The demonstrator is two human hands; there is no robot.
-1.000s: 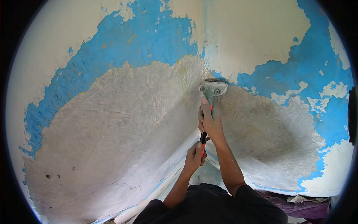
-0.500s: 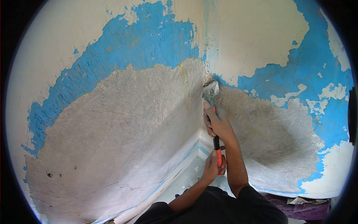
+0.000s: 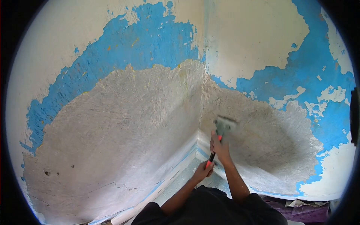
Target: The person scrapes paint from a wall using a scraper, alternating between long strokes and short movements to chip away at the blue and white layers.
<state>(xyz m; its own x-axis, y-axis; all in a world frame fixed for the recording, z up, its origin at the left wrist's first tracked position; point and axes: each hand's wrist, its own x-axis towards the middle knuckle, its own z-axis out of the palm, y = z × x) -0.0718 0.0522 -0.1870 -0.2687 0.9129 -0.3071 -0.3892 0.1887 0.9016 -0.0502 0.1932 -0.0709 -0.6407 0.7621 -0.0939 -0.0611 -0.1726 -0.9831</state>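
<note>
two walls (image 3: pixel 112 131) meet at a corner, scraped grey low down, with blue paint (image 3: pixel 142 41) flaking above. the scraper (image 3: pixel 224 125) has a motion-blurred head just above the fingers of the right hand (image 3: pixel 220 148), its edge unreadable. its red-and-black handle shows only between the fists. the right hand is clenched round the upper handle, and the left hand (image 3: pixel 204 170) is clenched round the lower end.

Two plastered walls meet in a vertical corner (image 3: pixel 203 86) at 12 o'clock. Bare grey scraped plaster (image 3: pixel 120 127) spreads from 9 to 3 o'clock, with peeling blue paint (image 3: pixel 142 41) and cream paint (image 3: pixel 251 33) above. A crumpled purple cloth (image 3: pixel 305 212) lies at 5 o'clock.
</note>
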